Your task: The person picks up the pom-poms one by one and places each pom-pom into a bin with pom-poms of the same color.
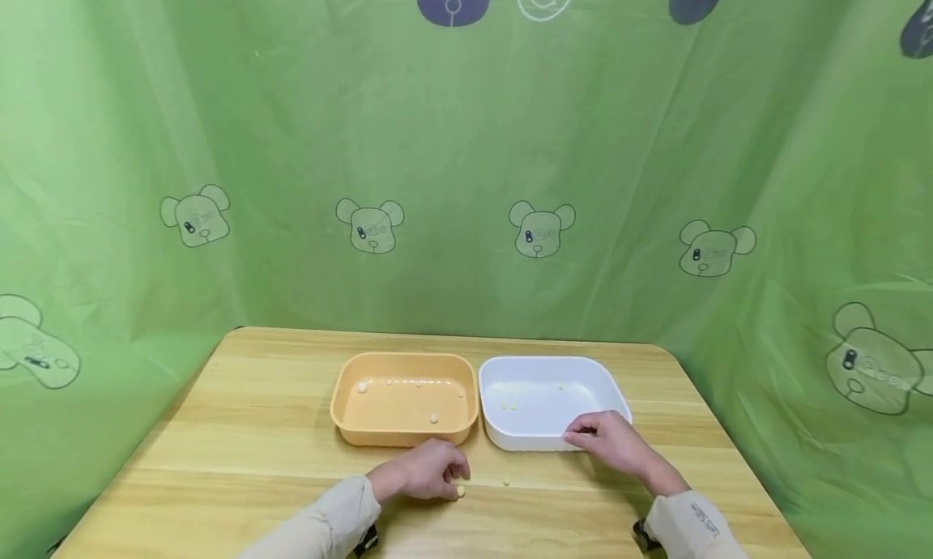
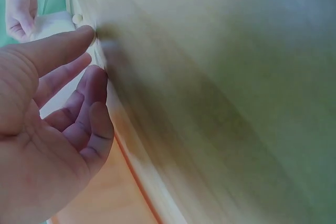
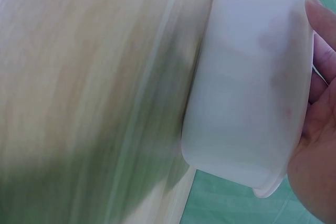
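My left hand [image 1: 426, 470] is low over the table in front of the orange tray [image 1: 404, 439]. Its fingers are loosely bent, the thumb apart from them. A small yellow bead [image 1: 461, 491] lies right at its fingertips; I cannot tell whether they touch it. A smaller yellow bead [image 1: 506, 483] is on the wood to the right. At the near right rim of the white tray [image 1: 532, 443], my right hand [image 1: 611, 441] holds on, thumb outside the wall and fingers over the inner side. The wall [image 3: 241, 87] partly hides those fingers in the right wrist view.
Both trays stand side by side on the wooden table [image 1: 240, 429]. Inside the orange one are several whitish beads [image 1: 362, 387]; a few small yellow beads [image 1: 504, 407] lie in the white one. Green printed curtain [image 1: 452, 292] surrounds the table's back and sides.
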`<act>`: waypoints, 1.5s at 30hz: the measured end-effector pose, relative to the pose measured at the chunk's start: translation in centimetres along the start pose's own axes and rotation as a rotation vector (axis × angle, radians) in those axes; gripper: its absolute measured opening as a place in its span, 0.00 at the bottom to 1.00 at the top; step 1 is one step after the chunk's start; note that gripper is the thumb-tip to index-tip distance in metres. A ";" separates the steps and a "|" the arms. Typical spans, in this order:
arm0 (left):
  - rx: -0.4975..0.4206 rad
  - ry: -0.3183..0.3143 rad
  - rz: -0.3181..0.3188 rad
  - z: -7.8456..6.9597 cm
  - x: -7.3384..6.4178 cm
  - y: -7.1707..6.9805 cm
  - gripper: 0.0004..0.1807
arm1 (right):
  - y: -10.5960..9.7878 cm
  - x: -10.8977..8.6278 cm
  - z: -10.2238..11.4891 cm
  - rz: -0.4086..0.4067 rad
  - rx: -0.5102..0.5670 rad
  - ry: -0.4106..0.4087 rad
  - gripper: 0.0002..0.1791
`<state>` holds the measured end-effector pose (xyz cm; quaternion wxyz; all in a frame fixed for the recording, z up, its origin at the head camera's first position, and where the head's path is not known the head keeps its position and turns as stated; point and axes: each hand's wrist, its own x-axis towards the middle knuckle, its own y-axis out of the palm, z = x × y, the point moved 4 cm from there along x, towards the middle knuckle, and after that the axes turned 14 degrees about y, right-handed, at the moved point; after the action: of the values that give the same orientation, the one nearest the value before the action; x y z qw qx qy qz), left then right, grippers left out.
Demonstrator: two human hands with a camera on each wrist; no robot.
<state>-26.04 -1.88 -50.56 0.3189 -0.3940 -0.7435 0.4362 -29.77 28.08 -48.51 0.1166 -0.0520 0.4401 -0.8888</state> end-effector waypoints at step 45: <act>0.007 0.119 -0.044 -3.1 1.9 -1.1 0.05 | 0.0 0.1 0.0 0.001 -0.004 0.008 0.10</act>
<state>-24.79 0.62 -48.01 0.3736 -0.4016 -0.7302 0.4074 -29.89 28.08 -48.51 0.1153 -0.0483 0.4423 -0.8881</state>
